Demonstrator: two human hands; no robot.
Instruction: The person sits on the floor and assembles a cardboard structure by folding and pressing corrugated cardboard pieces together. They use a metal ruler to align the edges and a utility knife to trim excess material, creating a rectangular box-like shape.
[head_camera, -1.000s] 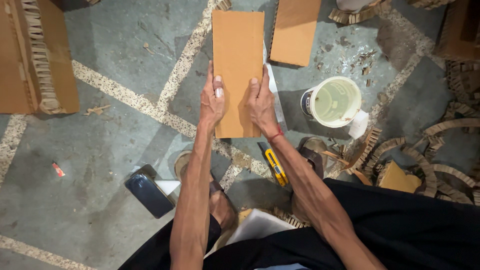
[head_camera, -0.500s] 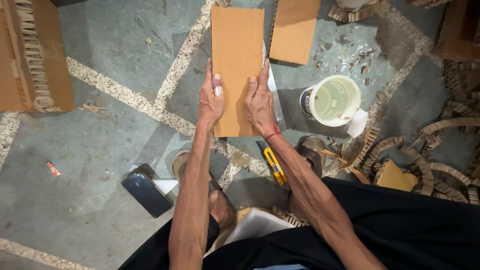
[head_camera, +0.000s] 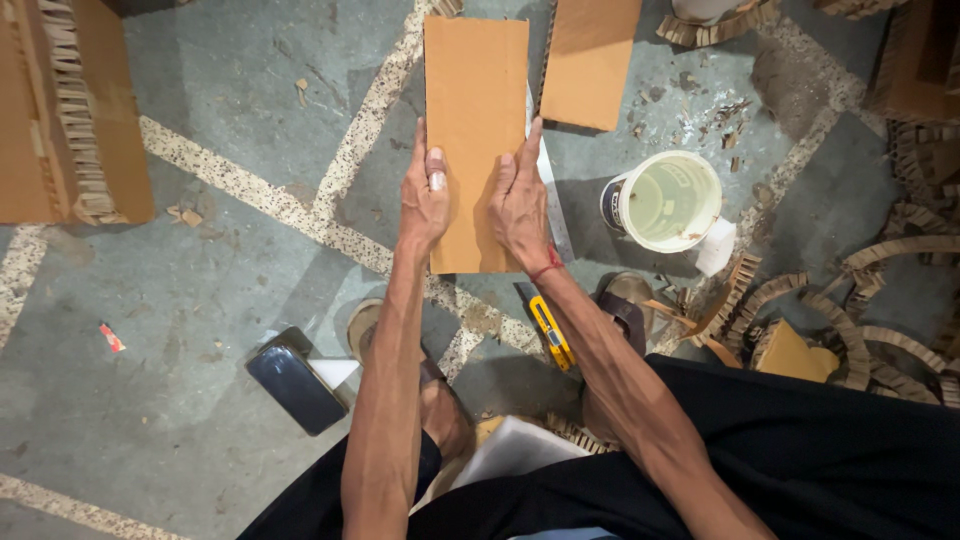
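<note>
A long rectangular piece of brown cardboard (head_camera: 475, 90) lies lengthwise on the grey floor in front of me. My left hand (head_camera: 424, 195) grips its left edge near the lower end, thumb on top. My right hand (head_camera: 518, 200) presses flat on the lower right part, fingers spread toward the right edge. A thin pale strip (head_camera: 548, 195) shows along the board's right edge, under my right hand. A yellow utility knife (head_camera: 550, 330) rests on the floor just below the board, beside my right forearm.
A second cardboard piece (head_camera: 590, 60) lies upper right. A white tub of pale glue (head_camera: 668, 200) stands to the right. Curled corrugated strips (head_camera: 880, 300) litter the right side. A stacked cardboard block (head_camera: 60, 110) sits at far left, a dark phone (head_camera: 296, 388) lower left.
The two hands and the cardboard keep almost the same pose; the view has shifted slightly, and the hands sit a little lower on the board.
</note>
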